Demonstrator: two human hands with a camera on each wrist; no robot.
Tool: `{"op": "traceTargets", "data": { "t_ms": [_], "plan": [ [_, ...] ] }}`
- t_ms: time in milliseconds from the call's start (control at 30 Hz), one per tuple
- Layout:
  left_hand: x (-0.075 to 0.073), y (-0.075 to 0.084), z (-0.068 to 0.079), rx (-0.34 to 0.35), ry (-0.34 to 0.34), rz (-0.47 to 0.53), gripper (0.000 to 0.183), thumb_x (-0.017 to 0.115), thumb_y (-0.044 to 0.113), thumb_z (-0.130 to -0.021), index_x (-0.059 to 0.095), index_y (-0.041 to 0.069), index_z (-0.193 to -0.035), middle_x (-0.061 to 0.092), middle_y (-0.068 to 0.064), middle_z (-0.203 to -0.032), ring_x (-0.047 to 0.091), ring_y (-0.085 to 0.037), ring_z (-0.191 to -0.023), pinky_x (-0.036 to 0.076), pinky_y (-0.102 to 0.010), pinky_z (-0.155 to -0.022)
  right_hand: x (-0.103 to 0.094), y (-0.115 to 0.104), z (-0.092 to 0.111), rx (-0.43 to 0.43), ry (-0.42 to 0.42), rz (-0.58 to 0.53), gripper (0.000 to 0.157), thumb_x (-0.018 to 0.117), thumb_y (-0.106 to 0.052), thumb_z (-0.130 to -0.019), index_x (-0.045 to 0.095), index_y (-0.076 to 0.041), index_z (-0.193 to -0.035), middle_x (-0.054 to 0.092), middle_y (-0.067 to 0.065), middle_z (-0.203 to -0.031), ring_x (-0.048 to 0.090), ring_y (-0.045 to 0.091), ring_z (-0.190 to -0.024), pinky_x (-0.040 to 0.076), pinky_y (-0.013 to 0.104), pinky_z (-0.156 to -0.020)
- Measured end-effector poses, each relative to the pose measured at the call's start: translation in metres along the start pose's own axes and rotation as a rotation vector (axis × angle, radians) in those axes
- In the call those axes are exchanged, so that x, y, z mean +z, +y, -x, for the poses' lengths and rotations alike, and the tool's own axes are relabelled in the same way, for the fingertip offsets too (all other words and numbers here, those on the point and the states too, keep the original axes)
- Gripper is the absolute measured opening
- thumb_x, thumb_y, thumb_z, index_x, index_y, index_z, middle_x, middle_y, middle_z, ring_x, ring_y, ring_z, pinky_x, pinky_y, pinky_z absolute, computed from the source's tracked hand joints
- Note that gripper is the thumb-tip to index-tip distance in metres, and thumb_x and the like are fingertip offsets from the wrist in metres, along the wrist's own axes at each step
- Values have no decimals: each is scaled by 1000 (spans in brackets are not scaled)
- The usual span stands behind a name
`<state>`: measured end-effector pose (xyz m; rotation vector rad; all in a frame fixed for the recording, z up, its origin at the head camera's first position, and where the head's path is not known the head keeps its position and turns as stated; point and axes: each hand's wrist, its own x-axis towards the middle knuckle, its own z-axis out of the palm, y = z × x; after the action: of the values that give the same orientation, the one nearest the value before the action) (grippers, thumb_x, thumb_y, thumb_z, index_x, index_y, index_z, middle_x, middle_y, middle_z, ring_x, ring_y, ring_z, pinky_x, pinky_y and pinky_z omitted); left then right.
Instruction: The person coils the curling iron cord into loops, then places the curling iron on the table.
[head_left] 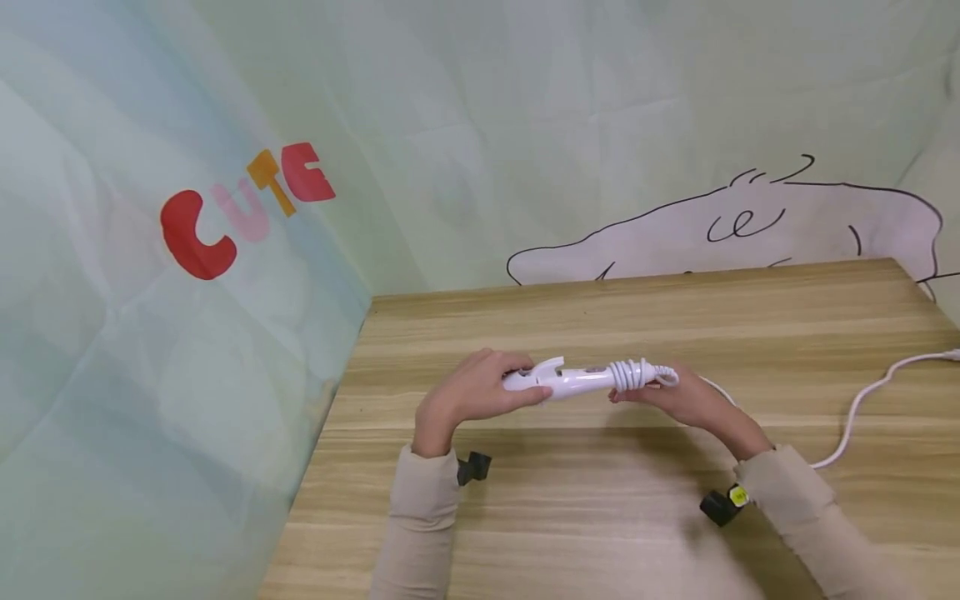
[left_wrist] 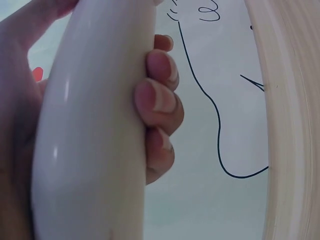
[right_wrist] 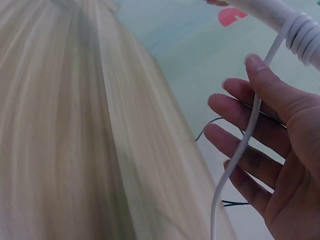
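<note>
A white curling iron (head_left: 583, 382) with a raised lever lies level above the table in the head view. My left hand (head_left: 480, 387) grips one end; in the left wrist view, fingertips (left_wrist: 159, 102) wrap around its smooth white body. Several turns of white cord (head_left: 628, 375) circle the other end. Close by that end is my right hand (head_left: 686, 396). Its fingers are spread and lightly bent in the right wrist view, with a loose length of cord (right_wrist: 239, 152) running between the thumb and fingers and down across them.
More white cord (head_left: 855, 408) trails over the wooden table (head_left: 570, 517) toward the right edge. Fabric walls stand along the table's back and left, one bearing coloured letters (head_left: 198, 237), the other a line drawing (head_left: 810, 221). Dark wrist devices (head_left: 720, 507) sit at both sleeves.
</note>
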<state>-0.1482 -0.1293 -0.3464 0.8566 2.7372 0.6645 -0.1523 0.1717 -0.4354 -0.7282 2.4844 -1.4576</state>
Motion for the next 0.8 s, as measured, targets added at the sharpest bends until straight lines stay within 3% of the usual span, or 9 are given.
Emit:
{"op": "traceTargets", "data": {
  "t_ms": [133,267,400,533,633,800],
  "plan": [
    [-3,3,2,30,7,-20,30,60,53,-86,60,23,-85,50,10,-66,43,-4,-57,36,-21,-54,-10,-5,-3,-126,31,143,7,74,-14,-83,72,-11,-89,72,-2,-84,54,-2,-70,47,23,-62],
    [-4,8,3,63,-10,-27,29,60,53,-86,59,25,-82,48,11,-64,43,-4,-57,36,-21,-54,-19,-6,-7,-296,-3,195,13,70,2,-81,70,-5,-92,70,3,-86,59,3,-74,50,25,-67],
    [-5,14,5,97,-31,-50,29,61,53,-85,58,25,-79,50,12,-65,46,-4,-59,38,-21,-56,-25,-8,-13,-261,-83,215,17,68,-5,-84,72,-10,-101,72,2,-98,66,16,-91,52,36,-80],
    [-2,17,6,110,-54,-44,26,62,51,-85,60,26,-81,52,13,-67,47,-3,-59,39,-20,-56,-28,-16,-17,-174,-106,347,14,65,-18,-90,72,-15,-102,72,-1,-103,66,21,-98,50,45,-85],
    [1,17,5,112,-75,-40,26,62,52,-85,61,26,-83,52,13,-66,47,-3,-59,39,-20,-55,-30,-23,-20,-225,-77,451,13,67,-18,-89,73,-15,-100,72,-2,-100,67,19,-96,51,44,-83],
    [6,18,3,95,-94,-38,27,61,53,-85,61,26,-82,52,14,-66,47,-2,-59,38,-19,-55,-34,-34,-23,-451,67,627,13,77,-15,-78,74,-14,-91,73,-2,-91,68,17,-85,51,41,-76]
  ]
}}
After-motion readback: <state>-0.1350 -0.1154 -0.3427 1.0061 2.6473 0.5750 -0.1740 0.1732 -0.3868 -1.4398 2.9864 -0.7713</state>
